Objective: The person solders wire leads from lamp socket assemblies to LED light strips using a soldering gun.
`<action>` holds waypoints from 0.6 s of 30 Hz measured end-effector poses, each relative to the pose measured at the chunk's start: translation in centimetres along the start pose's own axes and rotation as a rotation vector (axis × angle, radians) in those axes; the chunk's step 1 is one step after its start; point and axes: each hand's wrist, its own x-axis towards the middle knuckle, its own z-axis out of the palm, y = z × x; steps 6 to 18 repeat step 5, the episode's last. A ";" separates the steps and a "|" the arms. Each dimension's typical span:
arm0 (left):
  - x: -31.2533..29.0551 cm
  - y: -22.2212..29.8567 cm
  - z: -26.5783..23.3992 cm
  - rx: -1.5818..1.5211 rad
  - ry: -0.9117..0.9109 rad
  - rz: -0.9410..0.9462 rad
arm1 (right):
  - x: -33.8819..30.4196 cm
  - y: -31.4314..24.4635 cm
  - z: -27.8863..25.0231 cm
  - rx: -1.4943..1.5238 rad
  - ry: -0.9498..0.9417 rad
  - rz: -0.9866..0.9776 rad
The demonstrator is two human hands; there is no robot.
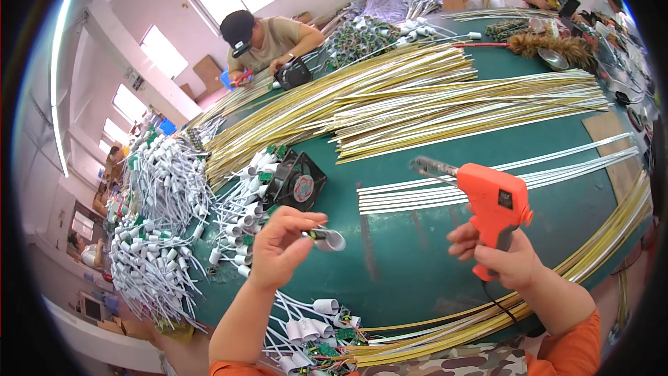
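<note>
My left hand (pixel 278 247) pinches a small white cylindrical cap with a green circuit board (pixel 334 240) between thumb and fingers, above the green tabletop (pixel 390 257). An orange soldering gun (pixel 492 191) is gripped in my right hand (pixel 511 261), its metal tip pointing left and away from me. Beneath the tip lie several thin white strips (pixel 410 200), side by side on the table. Near my left forearm rests a cluster of white caps with wires and circuit boards (pixel 306 331).
A black square fan (pixel 296 181) stands beyond my left hand. Heaps of white wired caps (pixel 163 181) cover the left side. Long yellow and white strips (pixel 459 115) lie across the back; another bundle (pixel 598 237) curves along the near edge. A co-worker (pixel 268 45) works across the table.
</note>
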 end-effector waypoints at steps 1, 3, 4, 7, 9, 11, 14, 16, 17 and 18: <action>0.5 0.1 1.1 -0.248 -0.090 -0.065 | 0.0 0.0 0.3 0.017 -0.001 -0.004; 1.6 -0.5 3.3 -0.529 -0.223 -0.130 | 0.2 0.5 -0.3 -0.040 -0.044 -0.080; 2.2 -0.9 4.3 -0.668 -0.318 -0.237 | 0.4 0.4 -0.1 -0.139 -0.075 -0.128; 2.7 -1.1 5.3 -0.802 -0.416 -0.343 | 0.8 0.0 0.6 -0.242 -0.107 -0.176; 2.7 -1.1 5.3 -0.802 -0.416 -0.343 | 0.8 0.0 0.6 -0.242 -0.107 -0.176; 2.7 -1.1 5.3 -0.802 -0.416 -0.343 | 0.8 0.0 0.6 -0.242 -0.107 -0.176; 2.7 -1.1 5.3 -0.802 -0.416 -0.343 | 0.8 0.0 0.6 -0.242 -0.107 -0.176; 2.7 -1.1 5.3 -0.802 -0.416 -0.343 | 0.8 0.0 0.6 -0.242 -0.107 -0.176; 2.7 -1.1 5.3 -0.802 -0.416 -0.343 | 0.8 0.0 0.6 -0.242 -0.107 -0.176; 2.7 -1.1 5.3 -0.802 -0.416 -0.343 | 0.8 0.0 0.6 -0.242 -0.107 -0.176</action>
